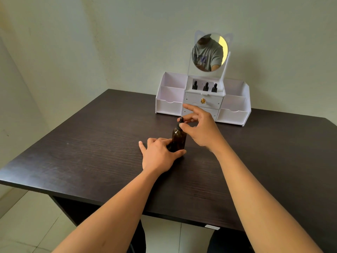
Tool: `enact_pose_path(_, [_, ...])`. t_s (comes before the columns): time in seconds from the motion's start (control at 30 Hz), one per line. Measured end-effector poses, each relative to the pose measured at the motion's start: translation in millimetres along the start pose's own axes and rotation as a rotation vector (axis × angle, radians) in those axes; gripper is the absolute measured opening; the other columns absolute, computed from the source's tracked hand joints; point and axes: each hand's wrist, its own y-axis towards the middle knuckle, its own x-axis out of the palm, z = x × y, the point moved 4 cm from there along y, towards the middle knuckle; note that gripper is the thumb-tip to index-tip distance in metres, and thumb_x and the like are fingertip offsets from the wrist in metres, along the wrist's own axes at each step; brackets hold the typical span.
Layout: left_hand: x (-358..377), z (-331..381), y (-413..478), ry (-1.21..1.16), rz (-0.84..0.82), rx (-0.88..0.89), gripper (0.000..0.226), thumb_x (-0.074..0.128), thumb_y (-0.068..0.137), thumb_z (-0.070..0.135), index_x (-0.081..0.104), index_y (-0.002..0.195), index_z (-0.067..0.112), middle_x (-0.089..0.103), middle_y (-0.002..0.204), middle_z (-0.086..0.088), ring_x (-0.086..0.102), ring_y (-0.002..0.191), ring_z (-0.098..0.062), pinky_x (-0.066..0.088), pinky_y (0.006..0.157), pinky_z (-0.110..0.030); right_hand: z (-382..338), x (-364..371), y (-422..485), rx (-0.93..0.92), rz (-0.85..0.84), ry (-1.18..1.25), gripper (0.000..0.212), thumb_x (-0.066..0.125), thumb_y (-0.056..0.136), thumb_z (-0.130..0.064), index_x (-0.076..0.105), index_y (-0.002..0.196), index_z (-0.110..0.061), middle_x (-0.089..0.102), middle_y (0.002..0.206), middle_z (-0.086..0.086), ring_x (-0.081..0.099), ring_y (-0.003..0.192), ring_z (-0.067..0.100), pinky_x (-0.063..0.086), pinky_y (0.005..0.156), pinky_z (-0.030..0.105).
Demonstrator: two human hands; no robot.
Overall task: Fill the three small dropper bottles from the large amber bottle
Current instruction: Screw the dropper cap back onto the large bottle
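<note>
Dark wood-grain table (pixel 91 161), pale wall behind. Left hand (pixel 158 156) grips base of large amber glass bottle (pixel 179 138) at table centre. Right hand (pixel 198 127) pinches its black dropper cap (pixel 180 123): opening step, apparently. Three small black-capped dropper bottles (pixel 205 87) wait in white mirrored organizer (pixel 169 103), still capped. Next: unscrew cap, fetch small bottles.

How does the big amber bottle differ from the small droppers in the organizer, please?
The amber bottle is larger than each of the small droppers. It stands on the table, while they sit in the white organizer's top middle compartment. The left hand holds its base and the right hand pinches its cap; the droppers are untouched. All stand upright with black dropper caps.
</note>
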Motion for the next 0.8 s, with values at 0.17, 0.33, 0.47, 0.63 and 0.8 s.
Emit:
enact_pose_path(0.17, [-2, 2, -2, 0.008, -0.002, 0.005, 0.067, 0.057, 0.081, 0.077, 0.061, 0.134, 0.036, 0.058, 0.138, 0.010, 0.031, 0.139, -0.020, -0.005, 0.120, -0.060, 7, 1, -3, 0.033, 0.063, 0.012, 0.059, 0.081, 0.080, -0.035, 0.058, 0.133, -0.023, 0.066, 0.087, -0.006, 0.064, 0.092, 0.011, 0.047, 0.086, 0.023])
enact_pose_path(0.33, [-2, 1, -1, -0.002, 0.010, 0.010, 0.065, 0.057, 0.081, 0.076, 0.062, 0.132, 0.037, 0.059, 0.137, 0.012, 0.031, 0.139, -0.020, -0.005, 0.120, -0.060, 11, 8, 0, 0.051, -0.142, 0.120, 0.061, 0.068, 0.092, -0.017, 0.044, 0.147, -0.028, 0.070, 0.117, -0.016, 0.060, 0.113, 0.005, 0.042, 0.108, 0.035])
enact_pose_path(0.47, [-1, 1, -2, 0.002, 0.011, 0.021, 0.064, 0.056, 0.082, 0.076, 0.062, 0.132, 0.037, 0.058, 0.138, 0.012, 0.031, 0.139, -0.021, -0.005, 0.120, -0.061, 17, 9, 0, 0.082, -0.034, 0.219, 0.049, 0.074, 0.087, -0.015, 0.059, 0.133, -0.025, 0.075, 0.104, -0.011, 0.065, 0.102, 0.000, 0.042, 0.093, 0.020])
enact_pose_path(0.63, [0, 2, -3, 0.008, 0.004, 0.031, 0.060, 0.056, 0.083, 0.075, 0.063, 0.130, 0.039, 0.057, 0.138, 0.014, 0.030, 0.138, -0.020, -0.006, 0.120, -0.060, 18, 19, -1, 0.054, 0.218, 0.225, 0.035, 0.085, 0.075, -0.019, 0.066, 0.103, -0.023, 0.072, 0.089, -0.003, 0.067, 0.087, 0.003, 0.040, 0.074, 0.002])
enact_pose_path(0.8, [-1, 2, -3, 0.006, -0.002, 0.032, 0.061, 0.056, 0.084, 0.075, 0.062, 0.132, 0.039, 0.057, 0.139, 0.013, 0.030, 0.139, -0.021, -0.005, 0.120, -0.061, 15, 24, -2, 0.036, 0.264, 0.197, 0.045, 0.085, 0.074, -0.028, 0.066, 0.114, -0.028, 0.070, 0.087, -0.006, 0.066, 0.089, 0.006, 0.040, 0.071, 0.003])
